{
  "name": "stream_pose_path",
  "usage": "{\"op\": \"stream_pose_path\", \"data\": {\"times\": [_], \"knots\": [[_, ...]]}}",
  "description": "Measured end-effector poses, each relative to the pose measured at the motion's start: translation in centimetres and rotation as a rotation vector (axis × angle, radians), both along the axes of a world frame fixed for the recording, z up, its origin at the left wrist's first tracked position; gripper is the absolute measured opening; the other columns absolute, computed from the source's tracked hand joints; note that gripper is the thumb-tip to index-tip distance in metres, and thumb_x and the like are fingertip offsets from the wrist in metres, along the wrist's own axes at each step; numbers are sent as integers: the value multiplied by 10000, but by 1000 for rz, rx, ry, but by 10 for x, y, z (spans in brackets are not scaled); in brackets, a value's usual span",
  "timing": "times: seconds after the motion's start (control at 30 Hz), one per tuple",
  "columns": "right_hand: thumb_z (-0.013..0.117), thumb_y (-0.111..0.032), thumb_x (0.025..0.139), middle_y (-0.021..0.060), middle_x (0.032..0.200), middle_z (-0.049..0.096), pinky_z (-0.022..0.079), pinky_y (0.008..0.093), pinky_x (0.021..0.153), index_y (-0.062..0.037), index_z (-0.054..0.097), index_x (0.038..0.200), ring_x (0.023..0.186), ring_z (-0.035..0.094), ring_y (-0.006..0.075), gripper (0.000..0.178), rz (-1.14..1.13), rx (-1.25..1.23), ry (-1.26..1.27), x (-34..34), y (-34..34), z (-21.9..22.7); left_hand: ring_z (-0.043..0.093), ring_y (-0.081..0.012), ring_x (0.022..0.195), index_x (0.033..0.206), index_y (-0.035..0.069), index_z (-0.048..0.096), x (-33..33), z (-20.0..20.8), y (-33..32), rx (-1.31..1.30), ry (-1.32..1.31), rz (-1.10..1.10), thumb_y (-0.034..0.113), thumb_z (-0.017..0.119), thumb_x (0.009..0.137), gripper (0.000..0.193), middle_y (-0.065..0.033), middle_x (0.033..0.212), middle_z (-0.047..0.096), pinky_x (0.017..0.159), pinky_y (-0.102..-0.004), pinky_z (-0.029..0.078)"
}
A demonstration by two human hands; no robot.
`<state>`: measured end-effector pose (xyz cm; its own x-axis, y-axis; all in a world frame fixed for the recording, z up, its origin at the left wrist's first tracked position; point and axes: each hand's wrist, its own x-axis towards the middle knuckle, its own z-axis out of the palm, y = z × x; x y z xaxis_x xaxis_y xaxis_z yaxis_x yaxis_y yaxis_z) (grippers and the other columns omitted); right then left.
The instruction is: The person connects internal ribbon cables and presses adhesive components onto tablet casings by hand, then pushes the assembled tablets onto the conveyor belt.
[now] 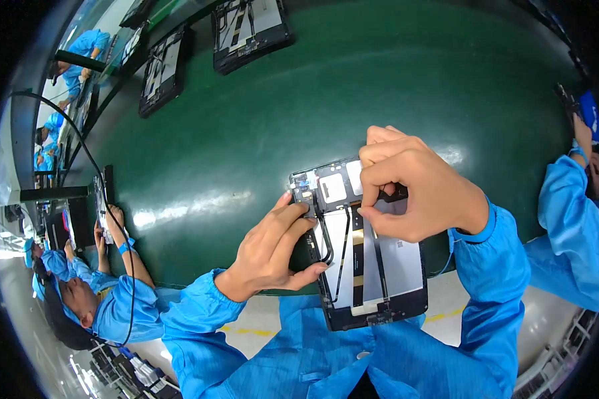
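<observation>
A green bench [393, 86] fills the frame. Centre-right, the right hand [422, 193] pinches closed on a small part at the opened tablet [369, 266]; the left hand [273, 249] clasps its left edge. This looks like seating a connector, which calls for steady, careful pressure.

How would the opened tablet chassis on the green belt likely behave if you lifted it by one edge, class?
The tablet chassis is a thin, flat frame, so it probably stays fairly stiff and feels light. Its exposed black cables and boards look fragile, likely to snag. The left hand steadies its edge while the right hand pinches near the top, suggesting it slides easily on the smooth green belt.
</observation>
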<state>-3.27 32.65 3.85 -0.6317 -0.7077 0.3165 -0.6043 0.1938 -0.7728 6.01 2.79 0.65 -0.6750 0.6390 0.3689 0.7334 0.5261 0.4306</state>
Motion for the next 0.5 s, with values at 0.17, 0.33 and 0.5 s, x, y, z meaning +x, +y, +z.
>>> {"op": "stream_pose_path", "data": {"times": [0.17, 0.33, 0.5], "knots": [[789, -42, 703, 49, 679, 460, 345, 402, 679, -52, 659, 696, 718, 450, 243, 131, -16, 32, -20, -3, 5, 2, 734, -430, 1142, 1222, -90, 710, 0, 3, 2, -9, 40, 28, 422, 882, 870, 644, -278, 1257, 688, 1152, -603, 562], [790, -70, 708, 55, 667, 468, 347, 400, 654, -33, 657, 673, 712, 453, 231, 142, -24, 110, -28, -4, 9, 6, 714, -376, 1169, 1194, -19, 745, 0, 1, 2, -43, 96, 65, 439, 820, 903, 547, -209, 1259, 717, 1157, -594, 531], [800, -97, 709, 58, 665, 492, 352, 403, 630, -22, 683, 686, 709, 467, 222, 141, -35, 112, -44, -7, 12, 5, 691, -327, 1212, 1142, 118, 794, -15, 6, -1, -133, 276, 2, 407, 773, 913, 369, -117, 1273, 739, 1207, -593, 469]]}}
